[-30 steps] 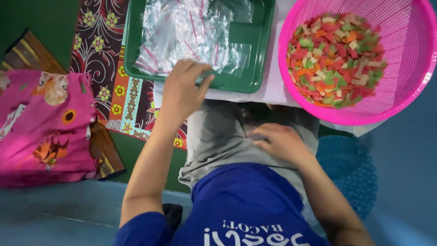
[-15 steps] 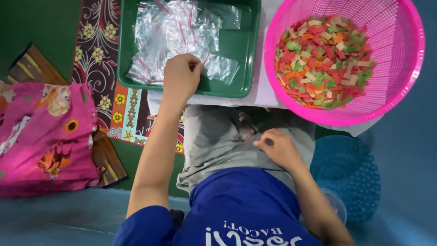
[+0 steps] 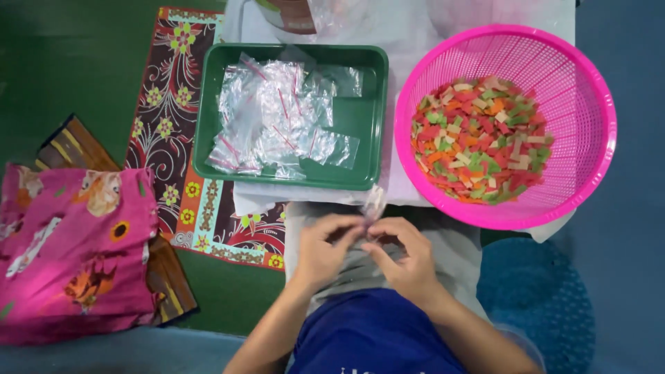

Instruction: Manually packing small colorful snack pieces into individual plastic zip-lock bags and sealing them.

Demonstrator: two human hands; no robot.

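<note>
From the head camera, both hands meet over the person's lap. The left hand (image 3: 324,251) and the right hand (image 3: 404,255) each pinch, fingers narrowed, a small clear plastic bag (image 3: 374,203) that stands up between their fingertips; the bag is blurred, so whether it is already opened is hard to tell. Just beyond the hands a green tray (image 3: 370,118) holds a loose heap of clear bags (image 3: 273,114) with thin red strips. To its right, just beside it, a pink mesh basket (image 3: 589,104) is filled with small coloured chips (image 3: 478,138) in red, green, orange and cream. A pink patterned cloth (image 3: 73,242) lies far left
</note>
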